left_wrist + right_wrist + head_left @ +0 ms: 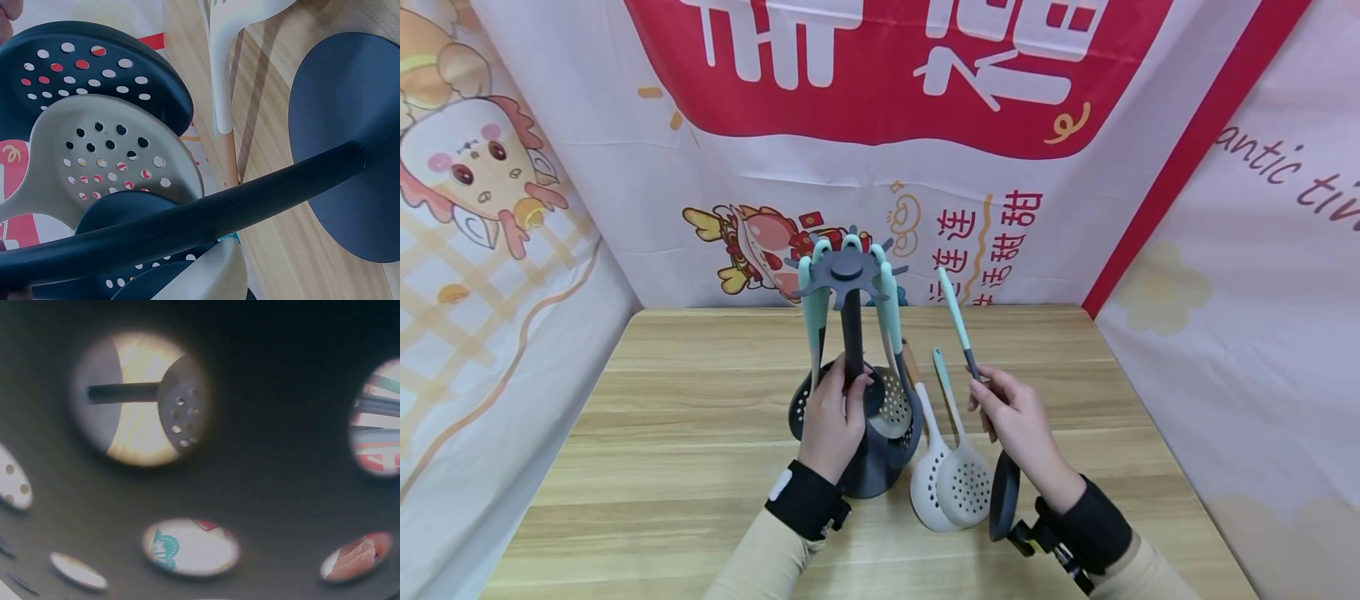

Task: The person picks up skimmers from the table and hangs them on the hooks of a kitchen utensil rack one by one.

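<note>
My left hand (835, 421) grips the dark upright pole (281, 184) of a utensil stand (847, 268). Several utensils with mint handles hang from its hooks, among them a grey-white skimmer (50, 162) and a dark skimmer (162, 100). To the right, my right hand (1015, 417) pinches a skimmer with a mint and dark handle (955, 308). Its handle points up and its dark head (1004, 496) hangs below the hand. That perforated head (275, 456) fills most of the right wrist view; the stand's base and pole show through one hole.
Between the stand and my right hand, a white skimmer (925, 492) with a wooden handle end and a pale skimmer (966, 492) with a mint handle end lie on the wooden table (685, 433). A printed cloth (820, 167) hangs behind the table's back edge.
</note>
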`<state>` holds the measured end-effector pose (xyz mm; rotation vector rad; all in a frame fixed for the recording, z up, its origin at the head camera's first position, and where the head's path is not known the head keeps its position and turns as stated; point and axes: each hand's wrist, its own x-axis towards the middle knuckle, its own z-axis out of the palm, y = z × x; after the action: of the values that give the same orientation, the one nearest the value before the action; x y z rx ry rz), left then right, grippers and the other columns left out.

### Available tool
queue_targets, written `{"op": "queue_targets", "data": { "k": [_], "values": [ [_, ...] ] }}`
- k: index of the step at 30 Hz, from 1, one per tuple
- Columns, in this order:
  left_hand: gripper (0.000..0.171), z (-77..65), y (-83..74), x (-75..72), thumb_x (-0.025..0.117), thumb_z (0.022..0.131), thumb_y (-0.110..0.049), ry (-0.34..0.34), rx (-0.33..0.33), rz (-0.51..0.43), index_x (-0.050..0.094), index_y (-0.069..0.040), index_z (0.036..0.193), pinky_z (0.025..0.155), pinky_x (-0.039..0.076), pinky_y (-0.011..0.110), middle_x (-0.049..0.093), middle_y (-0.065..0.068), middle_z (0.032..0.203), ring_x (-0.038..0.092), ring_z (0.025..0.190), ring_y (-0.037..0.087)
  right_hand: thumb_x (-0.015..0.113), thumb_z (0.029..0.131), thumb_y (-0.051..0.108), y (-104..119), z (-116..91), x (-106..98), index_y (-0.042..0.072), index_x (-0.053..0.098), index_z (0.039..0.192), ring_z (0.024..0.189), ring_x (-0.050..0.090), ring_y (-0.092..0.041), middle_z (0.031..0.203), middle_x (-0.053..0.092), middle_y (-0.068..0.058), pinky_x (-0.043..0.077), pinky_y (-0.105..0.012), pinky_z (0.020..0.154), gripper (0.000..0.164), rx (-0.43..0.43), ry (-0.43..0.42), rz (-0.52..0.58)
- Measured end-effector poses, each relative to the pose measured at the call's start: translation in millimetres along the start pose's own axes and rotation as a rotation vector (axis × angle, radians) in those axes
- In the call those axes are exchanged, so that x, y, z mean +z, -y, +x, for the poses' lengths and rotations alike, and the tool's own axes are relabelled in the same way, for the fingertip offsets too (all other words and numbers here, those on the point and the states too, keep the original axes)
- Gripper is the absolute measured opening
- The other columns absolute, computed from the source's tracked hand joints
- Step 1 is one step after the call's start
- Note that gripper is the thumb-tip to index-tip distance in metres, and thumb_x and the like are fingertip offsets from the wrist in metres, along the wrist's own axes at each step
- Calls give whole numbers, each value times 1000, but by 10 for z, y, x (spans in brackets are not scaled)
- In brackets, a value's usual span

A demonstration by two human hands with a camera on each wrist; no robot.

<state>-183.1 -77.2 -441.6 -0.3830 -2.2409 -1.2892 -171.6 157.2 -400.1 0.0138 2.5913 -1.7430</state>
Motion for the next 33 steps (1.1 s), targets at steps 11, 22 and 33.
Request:
{"op": "queue_targets", "data": {
  "k": [11, 22, 33],
  "values": [
    [19, 3, -8, -5, 49, 104, -12, 5, 2, 3, 57, -1, 118, 83, 58, 40, 69, 10, 102, 71, 93, 20, 53, 103, 14, 82, -87, 2, 1, 61, 127, 53, 50, -13, 84, 63, -15, 47, -28, 46, 28, -52, -10, 71],
    [21, 1, -28, -13, 49, 105, -13, 4, -15, 2, 57, -1, 119, 84, 58, 41, 70, 10, 101, 70, 94, 22, 53, 102, 8, 180, -188, 14, -1, 62, 127, 52, 49, -13, 82, 61, -14, 47, -28, 45, 28, -156, -19, 125],
    [20, 3, -32, -10, 49, 104, -12, -2, -6, 0, 58, -1, 118, 83, 58, 40, 70, 11, 101, 70, 93, 21, 49, 103, 6, 172, -247, 30, -4, 61, 126, 52, 50, -13, 79, 61, 1, 47, -29, 44, 27, -340, -24, 142]
  ]
}}
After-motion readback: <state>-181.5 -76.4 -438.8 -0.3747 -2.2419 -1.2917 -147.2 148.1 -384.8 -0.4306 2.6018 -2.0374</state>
